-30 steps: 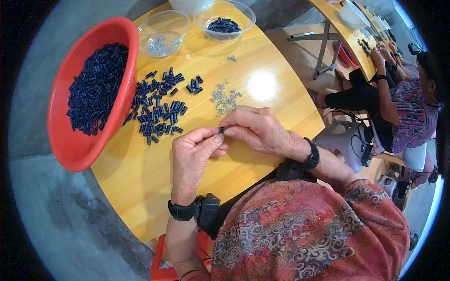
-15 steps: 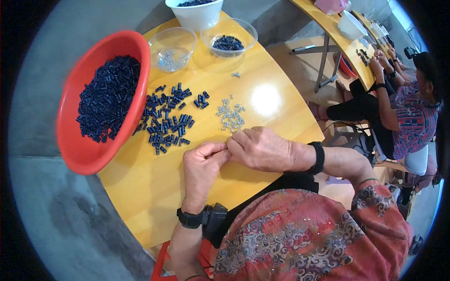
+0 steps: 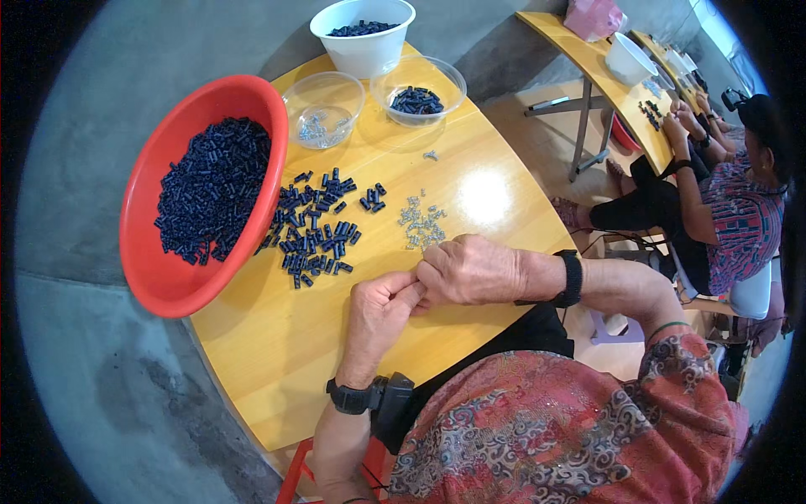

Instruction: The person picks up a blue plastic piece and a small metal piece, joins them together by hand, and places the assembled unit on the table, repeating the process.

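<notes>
My left hand (image 3: 382, 312) and my right hand (image 3: 470, 270) meet over the near part of the yellow table (image 3: 269, 361), fingertips pinched together. Whatever they hold between them is hidden by the fingers. Just beyond my right hand lies a loose scatter of small silvery metal pieces (image 3: 420, 220). To the left of it spreads a pile of short dark blue-black plastic pieces (image 3: 323, 239), with a small separate cluster (image 3: 373, 197) beside it.
A large red basin (image 3: 138, 218) heaped with the dark pieces leans at the table's left. Along the far edge stand a clear bowl (image 3: 357, 97) of metal bits, another clear bowl (image 3: 457, 88) and a white tub (image 3: 363, 55) with dark pieces. Another person (image 3: 722, 193) works at a table on the right.
The whole view has shifted, so the table and bowls sit slightly lower and further right. My hands stay pinched together in about the same place over the table.
</notes>
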Tool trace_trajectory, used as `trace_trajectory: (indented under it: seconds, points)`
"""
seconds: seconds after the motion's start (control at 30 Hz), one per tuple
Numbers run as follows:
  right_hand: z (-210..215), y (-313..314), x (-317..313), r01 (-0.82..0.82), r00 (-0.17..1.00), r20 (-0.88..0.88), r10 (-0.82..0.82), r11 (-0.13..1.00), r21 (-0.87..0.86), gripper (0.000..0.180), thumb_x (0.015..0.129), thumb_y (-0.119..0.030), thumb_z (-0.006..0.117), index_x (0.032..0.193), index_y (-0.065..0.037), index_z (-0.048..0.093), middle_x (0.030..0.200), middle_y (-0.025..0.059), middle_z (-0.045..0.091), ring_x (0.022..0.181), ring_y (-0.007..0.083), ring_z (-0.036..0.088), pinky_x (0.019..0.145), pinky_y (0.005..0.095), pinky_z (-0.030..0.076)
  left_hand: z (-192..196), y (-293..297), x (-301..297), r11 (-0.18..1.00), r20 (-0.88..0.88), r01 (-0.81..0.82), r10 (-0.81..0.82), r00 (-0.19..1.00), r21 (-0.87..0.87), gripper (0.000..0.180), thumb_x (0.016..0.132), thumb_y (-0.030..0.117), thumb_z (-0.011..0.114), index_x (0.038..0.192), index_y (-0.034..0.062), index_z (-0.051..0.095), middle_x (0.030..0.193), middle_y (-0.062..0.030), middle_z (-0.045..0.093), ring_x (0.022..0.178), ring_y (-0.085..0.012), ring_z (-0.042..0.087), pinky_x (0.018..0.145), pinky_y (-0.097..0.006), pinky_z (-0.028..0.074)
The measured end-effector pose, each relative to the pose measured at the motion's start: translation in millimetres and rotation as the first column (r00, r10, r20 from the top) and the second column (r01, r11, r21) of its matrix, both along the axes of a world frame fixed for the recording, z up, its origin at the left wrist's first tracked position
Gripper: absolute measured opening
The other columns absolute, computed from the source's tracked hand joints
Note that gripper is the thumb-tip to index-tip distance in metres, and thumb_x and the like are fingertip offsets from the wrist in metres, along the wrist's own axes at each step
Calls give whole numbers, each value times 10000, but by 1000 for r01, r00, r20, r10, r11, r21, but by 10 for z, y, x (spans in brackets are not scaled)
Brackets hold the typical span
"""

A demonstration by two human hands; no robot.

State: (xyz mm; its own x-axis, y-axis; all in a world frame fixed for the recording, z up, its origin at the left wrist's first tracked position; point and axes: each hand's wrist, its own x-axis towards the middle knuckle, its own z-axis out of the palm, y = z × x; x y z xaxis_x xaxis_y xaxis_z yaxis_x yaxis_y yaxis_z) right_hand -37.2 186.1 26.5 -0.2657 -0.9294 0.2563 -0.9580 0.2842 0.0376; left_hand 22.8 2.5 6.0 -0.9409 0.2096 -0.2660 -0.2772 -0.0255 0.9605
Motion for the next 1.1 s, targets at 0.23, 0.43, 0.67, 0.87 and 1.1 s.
trace_trajectory:
  seconds: [0.23,0.43,0.67,0.87,1.1]
  points:
    - [48,-30,49,-12,999,-38,14,999,32,257,775,-275,598,697,-47,508,614,69,504,501,183,560,414,314,442,30,1,13,1000,20,-11,11,1000,-2,145,869,70,625,890,-59,687,743,-56,675,671,-86,629,634,-228,526]
    - [2,-25,90,-51,998,-50,49,998,-22,193,757,-202,586,683,-57,480,610,37,448,465,156,491,385,291,378,-4,0,8,999,20,14,-13,1000,-37,114,823,14,612,865,-59,689,726,-42,675,661,-63,597,610,-213,486]
    - [69,-63,87,15,999,-30,-13,999,42,237,780,-250,592,714,-43,496,623,68,489,507,185,554,411,308,432,-8,-31,-1,998,41,-56,55,998,5,116,829,31,624,875,-42,701,736,-36,679,675,-58,597,617,-208,481]
    - [232,-66,2,160,973,193,-130,976,-148,218,800,-213,621,818,-42,488,738,80,505,584,223,597,481,338,488,110,35,-53,981,-4,-147,149,989,130,173,871,98,641,940,-53,690,763,-65,684,662,-94,631,629,-219,513]
    - [318,-6,-524,331,909,367,-196,874,-356,228,747,-72,667,958,-51,584,820,111,607,716,286,629,618,362,521,57,-170,-82,889,-202,-455,438,876,-46,168,886,126,636,972,-5,695,769,-49,667,611,-75,588,561,-201,466]
